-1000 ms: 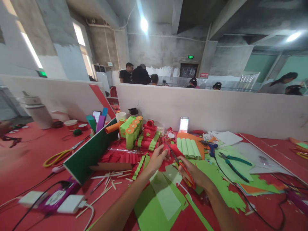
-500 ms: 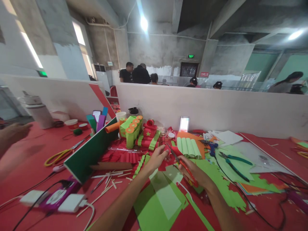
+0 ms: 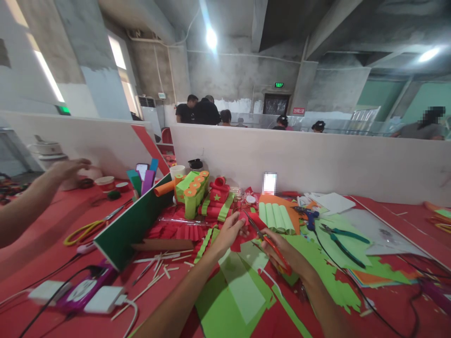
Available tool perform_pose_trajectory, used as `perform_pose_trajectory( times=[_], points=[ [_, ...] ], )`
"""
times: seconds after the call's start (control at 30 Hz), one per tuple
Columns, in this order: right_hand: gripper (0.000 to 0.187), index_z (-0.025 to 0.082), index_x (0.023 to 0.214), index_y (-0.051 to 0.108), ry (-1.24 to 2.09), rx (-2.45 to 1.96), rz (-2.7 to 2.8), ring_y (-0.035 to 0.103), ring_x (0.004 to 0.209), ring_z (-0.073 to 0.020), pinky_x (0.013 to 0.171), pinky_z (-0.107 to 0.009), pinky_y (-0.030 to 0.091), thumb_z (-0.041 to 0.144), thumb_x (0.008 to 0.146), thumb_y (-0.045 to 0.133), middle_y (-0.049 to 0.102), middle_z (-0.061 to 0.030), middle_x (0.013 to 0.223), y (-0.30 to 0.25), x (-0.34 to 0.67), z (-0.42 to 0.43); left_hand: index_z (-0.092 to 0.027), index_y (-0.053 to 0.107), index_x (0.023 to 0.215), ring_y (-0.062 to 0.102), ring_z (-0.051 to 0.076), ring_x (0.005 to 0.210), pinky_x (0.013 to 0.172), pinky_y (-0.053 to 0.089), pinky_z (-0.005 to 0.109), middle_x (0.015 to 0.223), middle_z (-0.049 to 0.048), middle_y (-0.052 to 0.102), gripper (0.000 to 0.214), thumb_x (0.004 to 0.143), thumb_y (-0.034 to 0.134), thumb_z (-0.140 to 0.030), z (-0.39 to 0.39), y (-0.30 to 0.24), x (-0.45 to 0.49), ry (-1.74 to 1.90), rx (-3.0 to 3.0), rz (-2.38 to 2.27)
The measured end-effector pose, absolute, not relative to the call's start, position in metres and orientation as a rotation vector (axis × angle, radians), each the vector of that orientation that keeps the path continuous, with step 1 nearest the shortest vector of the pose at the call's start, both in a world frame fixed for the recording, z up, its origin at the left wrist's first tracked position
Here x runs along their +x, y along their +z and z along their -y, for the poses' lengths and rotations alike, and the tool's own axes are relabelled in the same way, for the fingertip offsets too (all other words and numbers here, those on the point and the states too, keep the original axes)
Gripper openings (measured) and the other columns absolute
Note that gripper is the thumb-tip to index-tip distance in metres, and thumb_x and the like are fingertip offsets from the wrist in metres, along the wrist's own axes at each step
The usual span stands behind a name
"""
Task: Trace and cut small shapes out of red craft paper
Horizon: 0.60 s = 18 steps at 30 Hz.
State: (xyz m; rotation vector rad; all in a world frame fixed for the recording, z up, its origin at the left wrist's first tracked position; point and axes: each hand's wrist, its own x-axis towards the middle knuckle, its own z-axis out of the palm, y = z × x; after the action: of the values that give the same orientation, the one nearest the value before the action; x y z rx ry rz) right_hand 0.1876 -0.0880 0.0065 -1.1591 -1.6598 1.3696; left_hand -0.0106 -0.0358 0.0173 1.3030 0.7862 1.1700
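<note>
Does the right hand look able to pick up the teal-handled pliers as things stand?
Probably not while the right hand holds the red-handled scissors; otherwise the teal-handled pliers seem within easy access, lying uncovered on pale green paper.

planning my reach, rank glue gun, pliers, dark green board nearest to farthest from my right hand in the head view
1. Glue gun: right of the right hand, slightly forward.
2. Pliers: farther right.
3. Dark green board: well off to the left.
</note>
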Motion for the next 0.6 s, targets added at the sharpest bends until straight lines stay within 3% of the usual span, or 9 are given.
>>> perform_pose_trajectory(
  times=[0.3, 0.6],
  points=[
    [0.054, 0.023, 0.121, 0.050, 1.286, -1.235, 1.744, 0.038, 0.043, -0.0091, 0.041, -0.023, 0.032, 0.065, 0.088, 0.051, 0.047, 0.0051, 0.065, 0.0091, 0.1890, 0.0897, -0.020, 0.051, 0.079, 0.061, 0.015, 0.063, 0.066, 0.047, 0.027, 0.069, -0.0019, 0.061, 0.019, 0.081, 0.058, -0.038, 0.0350, 0.0164, -0.0116, 1.093, 1.399, -0.827],
    [0.042, 0.022, 0.110, 0.054, 1.301, -1.183, 1.791, 0.034, 0.043, -0.0078, 0.042, -0.022, 0.031, 0.059, 0.091, 0.052, 0.046, 0.0064, 0.064, 0.0137, 0.1918, 0.0889, -0.019, 0.051, 0.079, 0.062, 0.015, 0.060, 0.062, 0.046, 0.026, 0.063, -0.0027, 0.060, 0.017, 0.083, 0.056, -0.035, 0.0296, 0.0106, -0.0167, 0.992, 1.486, -0.823]
  ],
)
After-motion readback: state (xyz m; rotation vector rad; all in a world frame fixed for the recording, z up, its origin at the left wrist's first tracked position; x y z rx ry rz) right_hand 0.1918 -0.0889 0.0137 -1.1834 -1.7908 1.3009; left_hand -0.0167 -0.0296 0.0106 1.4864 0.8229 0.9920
